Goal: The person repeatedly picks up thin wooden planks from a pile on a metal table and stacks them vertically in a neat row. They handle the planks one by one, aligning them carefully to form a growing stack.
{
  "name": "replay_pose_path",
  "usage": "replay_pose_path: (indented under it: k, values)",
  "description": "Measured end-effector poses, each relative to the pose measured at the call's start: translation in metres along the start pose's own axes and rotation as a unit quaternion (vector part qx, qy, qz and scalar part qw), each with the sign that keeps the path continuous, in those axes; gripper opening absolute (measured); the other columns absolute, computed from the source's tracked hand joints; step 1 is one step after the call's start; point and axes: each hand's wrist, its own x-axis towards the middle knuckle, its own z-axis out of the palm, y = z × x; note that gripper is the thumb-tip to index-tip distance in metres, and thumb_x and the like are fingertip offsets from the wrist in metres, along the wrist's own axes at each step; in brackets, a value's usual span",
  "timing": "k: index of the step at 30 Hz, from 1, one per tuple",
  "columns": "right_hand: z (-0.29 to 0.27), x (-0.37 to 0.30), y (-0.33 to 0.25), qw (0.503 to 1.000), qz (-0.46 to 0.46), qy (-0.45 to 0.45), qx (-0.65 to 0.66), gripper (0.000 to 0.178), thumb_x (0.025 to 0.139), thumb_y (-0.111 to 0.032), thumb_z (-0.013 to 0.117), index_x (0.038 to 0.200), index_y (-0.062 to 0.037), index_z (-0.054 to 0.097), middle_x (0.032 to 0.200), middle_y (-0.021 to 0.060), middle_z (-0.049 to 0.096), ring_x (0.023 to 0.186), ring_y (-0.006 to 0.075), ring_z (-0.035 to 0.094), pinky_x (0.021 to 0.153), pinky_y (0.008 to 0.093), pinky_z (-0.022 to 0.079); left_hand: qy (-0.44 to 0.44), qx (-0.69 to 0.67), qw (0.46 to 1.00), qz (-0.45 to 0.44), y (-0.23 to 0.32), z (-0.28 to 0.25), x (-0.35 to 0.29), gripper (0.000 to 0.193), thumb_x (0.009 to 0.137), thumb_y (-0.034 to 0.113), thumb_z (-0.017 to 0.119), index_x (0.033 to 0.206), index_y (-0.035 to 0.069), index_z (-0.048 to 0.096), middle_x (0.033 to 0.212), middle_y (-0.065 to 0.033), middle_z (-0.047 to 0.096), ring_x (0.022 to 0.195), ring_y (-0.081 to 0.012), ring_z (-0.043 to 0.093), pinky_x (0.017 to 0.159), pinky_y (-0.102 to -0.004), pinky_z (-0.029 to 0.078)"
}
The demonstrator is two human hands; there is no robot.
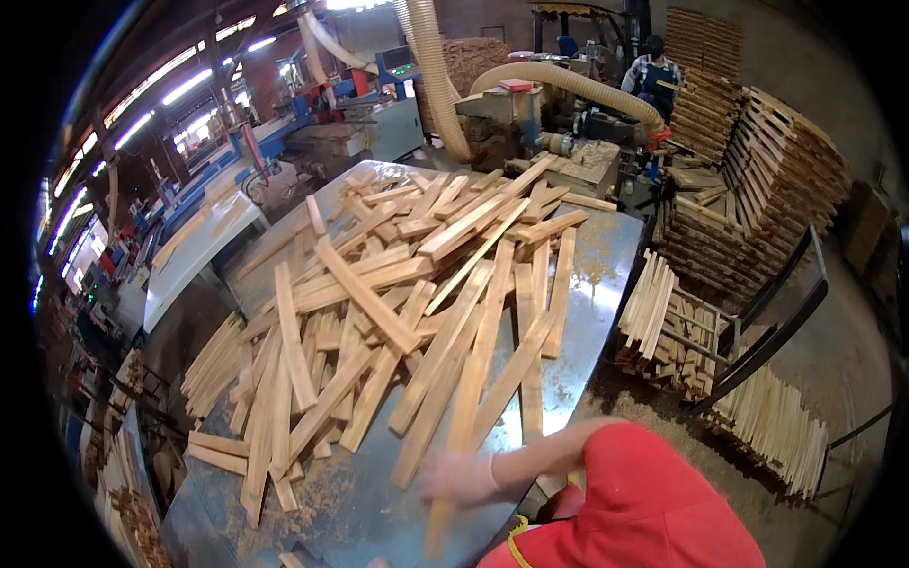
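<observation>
My right hand (459,478), in a pale glove and blurred by motion, reaches in from the lower right below a red sleeve (644,492). It is closed around a long wooden slat (466,412) near the slat's lower end. That end is smeared by motion, and the upper end lies against the pile. Loose wooden slats (365,293) are heaped crosswise on a metal-topped table (365,516), just beyond the hand. My left hand does not show.
Right of the table, a metal rack (772,322) stands beside bundled slats (649,298). Tall stacks of wood (791,170) rise behind. A person (653,76) works at the far right. Machines with a ribbed hose (568,80) stand beyond the table. Sawdust lies on the tabletop.
</observation>
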Motion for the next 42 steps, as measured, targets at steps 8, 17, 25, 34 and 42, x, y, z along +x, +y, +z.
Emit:
replay_pose_path:
  k: [8,17,25,34,42]
  values:
    - [-0.068,-0.057,0.109,0.940,0.325,-0.006,-0.106,0.021,0.074,-0.015,0.079,0.093,-0.0087,0.073,0.096,0.0166,0.072,0.099,0.0378,0.071,0.089,0.0498,0.056,-0.075,0.025,0.990,-0.120,0.024,0.083,-0.026,0.096,0.079,0.045,0.083,0.156,0.003,0.044,0.137,-0.0240,0.066,0.124,-0.0461,0.064,0.103,-0.0545,0.052]
    - [-0.042,-0.053,0.091,0.920,0.188,-0.274,-0.205,0.080,0.081,-0.024,0.077,0.154,-0.0084,0.047,0.153,0.0175,0.050,0.143,0.0361,0.046,0.122,0.0529,0.033,0.074,-0.104,0.966,-0.225,-0.017,-0.016,-0.091,0.100,0.076,0.041,0.089,0.158,0.005,0.044,0.114,-0.0248,0.070,0.104,-0.0447,0.069,0.089,-0.0532,0.057]
    - [-0.011,0.035,0.017,0.873,0.172,-0.446,-0.099,0.071,0.085,-0.031,0.077,0.151,-0.0175,0.052,0.122,0.0204,0.073,0.114,0.0429,0.069,0.097,0.0459,0.056,0.055,-0.159,0.919,-0.357,-0.085,-0.041,-0.140,0.082,0.093,0.038,0.075,0.161,0.007,0.041,0.130,-0.0221,0.065,0.115,-0.0421,0.067,0.101,-0.0509,0.053]
    - [0.173,0.215,-0.137,0.783,0.434,-0.296,0.334,0.055,0.097,-0.044,0.062,0.131,-0.0011,0.068,0.110,0.0245,0.076,0.103,0.0356,0.074,0.091,0.0450,0.056,0.079,-0.285,0.875,-0.382,-0.151,-0.064,-0.190,0.067,0.094,0.028,0.073,0.152,0.002,0.052,0.138,-0.0256,0.064,0.127,-0.0428,0.063,0.107,-0.0484,0.051]
    - [0.217,0.225,-0.279,0.754,0.156,-0.375,0.516,0.066,0.097,-0.046,0.064,0.149,-0.0063,0.057,0.133,0.0234,0.071,0.125,0.0403,0.066,0.108,0.0425,0.050,0.168,-0.225,0.873,-0.398,-0.179,-0.050,-0.219,0.052,0.088,0.020,0.075,0.132,-0.006,0.064,0.127,-0.0260,0.070,0.117,-0.0418,0.068,0.104,-0.0460,0.052]
